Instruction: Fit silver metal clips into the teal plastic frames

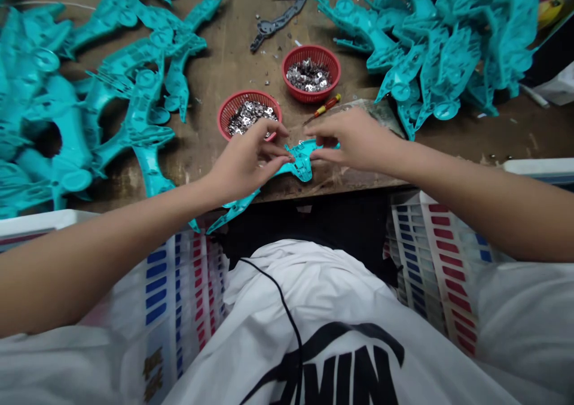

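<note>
1. Head view, work position: teal moulded plastic part [300, 163] flat at the near edge of the wooden workbench [215, 52], centred between both hands, with a long runner trailing over the edge toward near left.
2. Left hand [244, 163]: fingers [278, 154] pressed together and angled inward, pinching the left end of the part. Thumb position hidden behind the hand.
3. Right hand [354, 142]: fingers [316, 131] slightly spread and curved, tips down at the far right end of the part. Firm pinch or light touch: impossible to tell from this view.
4. Good hold: contact by fingertips only, palms raised clear, both wrists level, part kept flat against the bench.
5. Within reach: screwdriver [325, 107], red and yellow handle, just beyond the right hand. Two red plastic baskets [228, 115] [309, 91] of silver metal pieces [249, 118] just beyond the hands. Heaps of teal plastic frames [143, 94] [430, 64] to left and right.
</note>
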Demonstrator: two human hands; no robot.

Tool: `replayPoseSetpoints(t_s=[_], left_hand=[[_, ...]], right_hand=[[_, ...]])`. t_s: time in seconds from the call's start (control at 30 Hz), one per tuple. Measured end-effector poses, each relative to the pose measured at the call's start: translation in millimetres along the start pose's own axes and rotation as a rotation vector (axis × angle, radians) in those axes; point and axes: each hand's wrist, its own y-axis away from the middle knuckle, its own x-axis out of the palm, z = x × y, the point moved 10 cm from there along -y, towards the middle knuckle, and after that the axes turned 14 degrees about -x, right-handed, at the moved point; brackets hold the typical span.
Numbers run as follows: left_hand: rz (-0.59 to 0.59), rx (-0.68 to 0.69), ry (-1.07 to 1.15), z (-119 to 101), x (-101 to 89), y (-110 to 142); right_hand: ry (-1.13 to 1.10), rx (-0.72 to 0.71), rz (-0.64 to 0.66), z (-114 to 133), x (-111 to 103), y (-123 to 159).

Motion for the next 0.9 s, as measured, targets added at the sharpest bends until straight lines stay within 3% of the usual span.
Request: replayPoseSetpoints(t_s=[0.13,0.23,0.3,0.37,0.5,0.6,0.67,0.9], left_hand=[[0.084,-0.046,0.172,-4.5,25.7,17.1],[0.152,-0.146,0.284,5.6,39.7,18.7],[0.189,-0.151,0.260,9.2,44.1,14.5],[0.203,-0.067,0.067,7.6,45.7,8.5],[0.309,0.196,-0.566,13.9,64.9,6.3],[0.438,0.261,-0.740,32.8,75.8,10.0],[0.494,0.296,-0.747,38.1,78.2,13.2],[0.578,0.284,-0.758,40.8,77.0,13.3]], right_hand=[[-0.099,-0.182,-0.109,52.2,2.1,-3.8],[-0.048,-0.221,-0.066,61.2,10.4,-2.4],[-0.009,-0.241,-0.009,54.6,11.8,-1.5],[0.008,-0.251,0.040,37.7,7.7,-0.7],[0.076,-0.094,0.125,-27.4,-3.8,1.8],[0.142,0.031,0.218,-64.2,-1.2,4.8],[0.128,0.018,0.267,-66.4,6.2,4.3],[-0.045,-0.226,0.426,-37.3,42.8,10.9]])
